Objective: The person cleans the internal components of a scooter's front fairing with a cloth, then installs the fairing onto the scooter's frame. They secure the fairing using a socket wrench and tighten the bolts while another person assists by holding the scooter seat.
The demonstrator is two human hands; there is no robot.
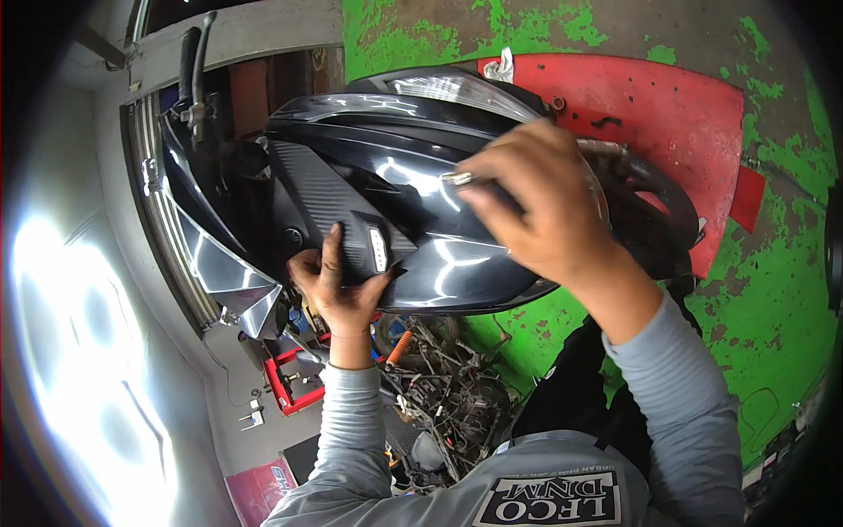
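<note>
Head view: hands working over a black motorbike (457,285) stretching across the centre.
At 9 o'clock, the left hand (341,294) is resting, fingers spread, against the ribbed panel (309,186); at 2, the right hand (562,209) is gripping a small metal-tipped piece (457,178). A parts heap (448,386) is lying at 6.

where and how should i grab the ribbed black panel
Likely by its near end, from the person's side: the ribbed black panel has that end facing the body, and the left hand rests spread there, beside the white badge.
</note>
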